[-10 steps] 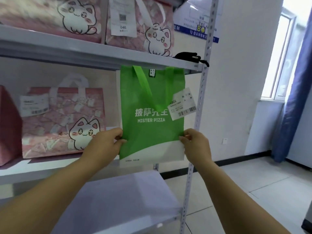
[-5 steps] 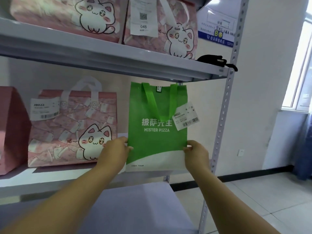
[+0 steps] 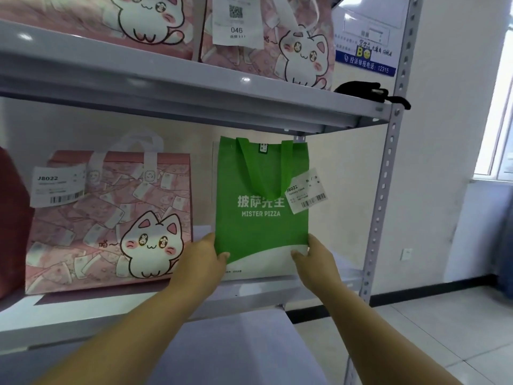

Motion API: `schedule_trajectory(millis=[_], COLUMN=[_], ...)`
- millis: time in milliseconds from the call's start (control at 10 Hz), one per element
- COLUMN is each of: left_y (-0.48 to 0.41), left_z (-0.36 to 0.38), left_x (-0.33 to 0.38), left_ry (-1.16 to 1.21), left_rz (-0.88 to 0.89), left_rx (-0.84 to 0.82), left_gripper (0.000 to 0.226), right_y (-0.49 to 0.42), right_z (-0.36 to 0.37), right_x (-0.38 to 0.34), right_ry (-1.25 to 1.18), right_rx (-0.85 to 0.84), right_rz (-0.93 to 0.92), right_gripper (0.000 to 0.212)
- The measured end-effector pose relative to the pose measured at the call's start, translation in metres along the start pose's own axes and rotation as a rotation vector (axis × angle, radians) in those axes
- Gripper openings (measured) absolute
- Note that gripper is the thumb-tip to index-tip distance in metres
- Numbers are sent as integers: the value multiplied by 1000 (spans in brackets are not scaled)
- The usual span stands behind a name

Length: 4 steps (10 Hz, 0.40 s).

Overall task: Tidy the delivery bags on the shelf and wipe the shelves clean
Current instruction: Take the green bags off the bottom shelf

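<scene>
A flat green "Mister Pizza" delivery bag [image 3: 261,207] with a white label stands upright at the right end of the middle shelf [image 3: 249,298], its bottom edge at the shelf surface. My left hand [image 3: 202,259] pinches its lower left corner. My right hand [image 3: 313,257] pinches its lower right corner. To the left stands a pink cat-print bag [image 3: 108,220] tagged J8022.
Two more pink cat bags [image 3: 266,37] sit on the upper shelf [image 3: 166,87], with a black object [image 3: 369,91] at its right end. A dark red bag [image 3: 11,218] is at far left. A metal upright [image 3: 380,204] bounds the right side; a lower shelf [image 3: 222,343] lies below.
Both hands have carried the green bag inward and down onto the middle shelf, under the upper shelf. The view has come closer and shifted left.
</scene>
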<state>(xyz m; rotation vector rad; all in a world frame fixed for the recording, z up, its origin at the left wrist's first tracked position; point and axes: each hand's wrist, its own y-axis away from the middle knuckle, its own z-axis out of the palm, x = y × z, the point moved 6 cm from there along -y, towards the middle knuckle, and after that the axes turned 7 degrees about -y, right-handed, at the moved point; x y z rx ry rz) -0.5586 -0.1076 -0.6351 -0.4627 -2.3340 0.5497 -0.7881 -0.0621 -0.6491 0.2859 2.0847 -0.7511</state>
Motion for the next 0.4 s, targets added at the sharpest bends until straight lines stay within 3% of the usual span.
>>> schedule_trajectory(millis=[200, 400], left_y=[11, 22], left_z=[-16, -47], left_x=[4, 15], left_ry=[-103, -372], left_rz=[27, 177], left_rx=[64, 54], left_gripper=[25, 28], right_y=[4, 17], right_z=[-18, -31], right_x=[-10, -46], right_ry=[229, 495], right_rx=[70, 44], right_rz=[-1, -186], right_gripper=[37, 30])
